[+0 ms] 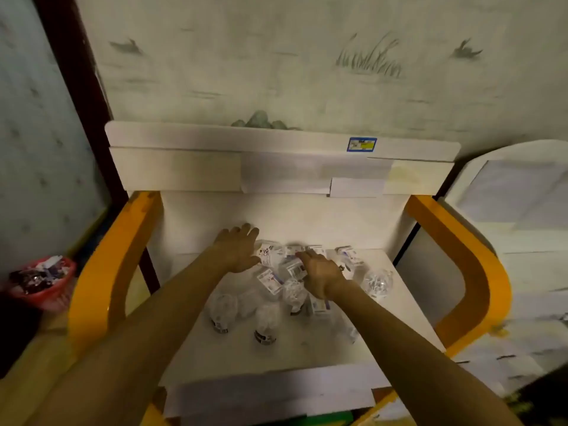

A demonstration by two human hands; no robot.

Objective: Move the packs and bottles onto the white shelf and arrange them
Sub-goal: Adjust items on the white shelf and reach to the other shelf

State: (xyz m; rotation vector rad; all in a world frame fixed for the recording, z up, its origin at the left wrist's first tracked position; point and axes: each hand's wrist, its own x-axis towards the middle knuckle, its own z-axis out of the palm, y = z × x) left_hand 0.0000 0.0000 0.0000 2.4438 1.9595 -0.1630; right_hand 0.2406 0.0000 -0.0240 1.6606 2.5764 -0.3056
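Both your arms reach forward over the white shelf [233,348], a flat white board set between two orange side rails [455,241]. The packs and bottles [270,281] lie in a loose heap on the middle and back of that board, clear bottles on their sides with dark caps toward you and small white labelled packs mixed in among them; the picture is blurred, so you cannot count them or read the labels. Your left hand [238,250] is at the left back edge of the heap, fingers spread and fairly straight, the palm down and the thumb side touching a labelled pack [266,255]; it grips nothing. Your right hand [318,272] rests on top of the heap near its middle, fingers bent down among the packs; whether they are clamped on one of them you cannot tell, since the back of the hand hides the fingertips. One clear round bottle [377,282] lies apart at the right side of the board. A blue and yellow sticker [361,144] sits on the white back panel above. To the far left, lower down, a red basket [43,282] holds dark and white items.
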